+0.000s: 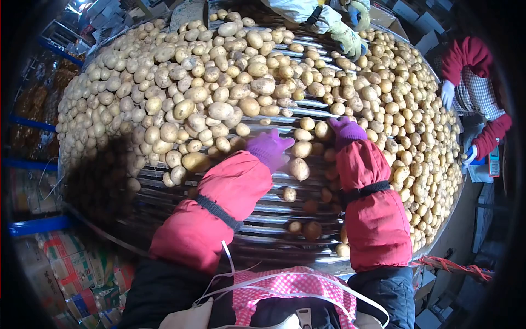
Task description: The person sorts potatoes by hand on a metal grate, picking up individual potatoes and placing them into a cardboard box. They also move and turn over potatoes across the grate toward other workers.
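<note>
My left hand (270,149), in a purple glove, is stretched over the metal rollers (257,192) with its fingers apart and slightly blurred. Just to its right lie several loose potatoes, among them a larger pale one (299,169). In another purple glove, my right hand (348,131) reaches onto the potatoes (405,126) heaped on the right side, fingers spread and nothing gripped. Between both hands a short row of potatoes (302,148) rests on the rollers. A wide heap of potatoes (164,98) covers the left and far left.
Across the table, a person's gloved hand (350,43) reaches over the potatoes. At the right edge stands another person in dark red sleeves (466,55), with a white-gloved hand (448,94) by the heap. Printed cartons (68,268) and blue rails (41,225) are at left.
</note>
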Demonstrator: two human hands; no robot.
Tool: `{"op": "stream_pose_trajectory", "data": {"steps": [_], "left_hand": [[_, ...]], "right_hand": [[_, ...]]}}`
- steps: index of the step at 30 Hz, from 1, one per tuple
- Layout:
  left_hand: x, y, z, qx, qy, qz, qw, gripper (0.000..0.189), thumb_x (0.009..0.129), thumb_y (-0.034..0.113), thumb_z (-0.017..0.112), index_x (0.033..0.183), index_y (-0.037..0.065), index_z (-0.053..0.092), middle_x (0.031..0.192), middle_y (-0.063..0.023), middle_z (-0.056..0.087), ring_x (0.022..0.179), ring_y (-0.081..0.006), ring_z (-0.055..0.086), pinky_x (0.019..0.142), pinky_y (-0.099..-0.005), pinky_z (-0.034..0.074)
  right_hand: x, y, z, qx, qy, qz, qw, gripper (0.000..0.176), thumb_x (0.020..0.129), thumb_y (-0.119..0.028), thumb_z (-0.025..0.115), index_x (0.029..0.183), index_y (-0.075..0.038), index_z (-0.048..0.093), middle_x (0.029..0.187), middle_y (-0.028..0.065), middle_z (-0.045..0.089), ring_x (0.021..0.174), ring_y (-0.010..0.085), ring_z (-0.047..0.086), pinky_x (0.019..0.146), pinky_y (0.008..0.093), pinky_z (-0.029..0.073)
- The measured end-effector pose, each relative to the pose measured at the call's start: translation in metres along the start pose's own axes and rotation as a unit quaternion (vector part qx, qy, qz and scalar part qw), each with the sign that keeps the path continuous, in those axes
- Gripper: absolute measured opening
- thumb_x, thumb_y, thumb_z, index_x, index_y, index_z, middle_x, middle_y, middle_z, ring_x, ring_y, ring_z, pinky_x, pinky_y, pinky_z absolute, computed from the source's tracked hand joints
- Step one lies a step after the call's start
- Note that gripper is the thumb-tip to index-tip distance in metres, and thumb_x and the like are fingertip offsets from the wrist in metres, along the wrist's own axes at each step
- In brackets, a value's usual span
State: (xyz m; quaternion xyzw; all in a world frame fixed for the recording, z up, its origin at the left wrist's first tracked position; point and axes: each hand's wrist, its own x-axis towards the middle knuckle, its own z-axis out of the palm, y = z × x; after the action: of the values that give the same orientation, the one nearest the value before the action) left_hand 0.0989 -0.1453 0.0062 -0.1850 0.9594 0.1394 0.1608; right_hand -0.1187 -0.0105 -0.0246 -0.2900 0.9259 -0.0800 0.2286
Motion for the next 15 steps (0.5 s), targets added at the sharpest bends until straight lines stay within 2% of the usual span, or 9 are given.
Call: {"op": "stream_pose_trajectory", "data": {"steps": [5, 6, 7, 8, 9, 10, 13, 14, 15], "left_hand": [[0.006, -0.004, 0.013, -0.029, 0.064, 0.027, 0.997, 0.035, 0.081, 0.029, 0.066, 0.114, 0.022, 0.060, 0.114, -0.0140, 0.056, 0.098, -0.0358, 0.060, 0.078, -0.0481, 0.051], [0.009, -0.017, 0.022, -0.079, 0.103, 0.033, 0.991, 0.033, 0.081, 0.026, 0.065, 0.113, 0.021, 0.060, 0.111, -0.0143, 0.057, 0.097, -0.0358, 0.061, 0.078, -0.0477, 0.051], [0.010, -0.029, 0.026, -0.130, 0.138, 0.039, 0.981, 0.031, 0.081, 0.023, 0.065, 0.112, 0.019, 0.060, 0.108, -0.0147, 0.059, 0.095, -0.0359, 0.061, 0.077, -0.0472, 0.051], [0.009, -0.038, 0.018, -0.127, 0.192, 0.003, 0.973, 0.030, 0.082, 0.021, 0.063, 0.111, 0.017, 0.059, 0.104, -0.0151, 0.060, 0.093, -0.0363, 0.061, 0.076, -0.0467, 0.051], [0.007, -0.046, 0.007, -0.125, 0.243, -0.035, 0.961, 0.029, 0.082, 0.018, 0.062, 0.111, 0.016, 0.059, 0.100, -0.0156, 0.061, 0.091, -0.0367, 0.061, 0.076, -0.0461, 0.051], [0.008, -0.050, -0.001, -0.084, 0.275, -0.051, 0.956, 0.028, 0.083, 0.017, 0.062, 0.110, 0.015, 0.060, 0.100, -0.0162, 0.062, 0.091, -0.0373, 0.061, 0.077, -0.0460, 0.051], [0.025, -0.047, -0.002, 0.063, 0.133, -0.094, 0.985, 0.029, 0.085, 0.024, 0.059, 0.114, 0.019, 0.060, 0.096, -0.0133, 0.061, 0.081, -0.0322, 0.065, 0.067, -0.0464, 0.052], [0.029, -0.041, 0.004, 0.099, 0.142, -0.102, 0.980, 0.029, 0.086, 0.025, 0.060, 0.114, 0.020, 0.060, 0.096, -0.0126, 0.061, 0.080, -0.0312, 0.065, 0.065, -0.0463, 0.052], [0.033, -0.036, 0.014, 0.135, 0.150, -0.110, 0.973, 0.029, 0.086, 0.027, 0.060, 0.114, 0.021, 0.060, 0.096, -0.0119, 0.061, 0.079, -0.0302, 0.066, 0.064, -0.0463, 0.052]], "right_hand": [[-0.066, 0.025, -0.017, -0.104, -0.025, -0.061, 0.992, 0.036, 0.077, -0.024, 0.069, 0.111, -0.013, 0.062, 0.114, 0.0184, 0.064, 0.106, 0.0341, 0.062, 0.084, 0.0459, 0.052], [-0.091, 0.034, -0.025, 0.069, 0.022, -0.119, 0.990, 0.038, 0.071, -0.013, 0.067, 0.108, -0.011, 0.061, 0.098, 0.0117, 0.067, 0.101, 0.0331, 0.064, 0.083, 0.0429, 0.052], [-0.078, 0.083, 0.021, 0.310, 0.060, -0.172, 0.933, 0.029, 0.071, -0.008, 0.060, 0.101, -0.011, 0.060, 0.080, 0.0036, 0.062, 0.078, 0.0229, 0.064, 0.067, 0.0347, 0.053], [-0.088, 0.089, 0.016, 0.501, -0.016, -0.125, 0.856, 0.026, 0.072, -0.007, 0.060, 0.097, -0.011, 0.059, 0.076, 0.0006, 0.057, 0.068, 0.0163, 0.058, 0.059, 0.0294, 0.048], [-0.101, 0.091, 0.006, 0.668, -0.092, -0.072, 0.735, 0.022, 0.073, -0.006, 0.061, 0.094, -0.011, 0.059, 0.072, -0.0023, 0.052, 0.059, 0.0096, 0.052, 0.051, 0.0241, 0.043], [-0.110, 0.074, -0.004, 0.693, -0.046, -0.059, 0.717, 0.013, 0.079, -0.006, 0.062, 0.091, -0.011, 0.058, 0.070, -0.0041, 0.051, 0.049, 0.0041, 0.041, 0.044, 0.0191, 0.033], [-0.082, 0.048, -0.012, 0.665, -0.115, -0.089, 0.732, 0.009, 0.087, -0.009, 0.064, 0.096, -0.008, 0.061, 0.068, -0.0056, 0.052, 0.054, 0.0046, 0.045, 0.048, 0.0204, 0.037], [-0.076, 0.020, -0.017, 0.603, -0.041, -0.072, 0.793, 0.011, 0.087, -0.010, 0.066, 0.097, -0.006, 0.064, 0.072, -0.0043, 0.057, 0.058, 0.0046, 0.048, 0.052, 0.0204, 0.039], [-0.057, 0.003, -0.012, 0.550, -0.016, -0.117, 0.827, 0.015, 0.085, -0.015, 0.068, 0.098, -0.007, 0.066, 0.076, -0.0019, 0.061, 0.063, 0.0068, 0.053, 0.058, 0.0230, 0.045]]}}
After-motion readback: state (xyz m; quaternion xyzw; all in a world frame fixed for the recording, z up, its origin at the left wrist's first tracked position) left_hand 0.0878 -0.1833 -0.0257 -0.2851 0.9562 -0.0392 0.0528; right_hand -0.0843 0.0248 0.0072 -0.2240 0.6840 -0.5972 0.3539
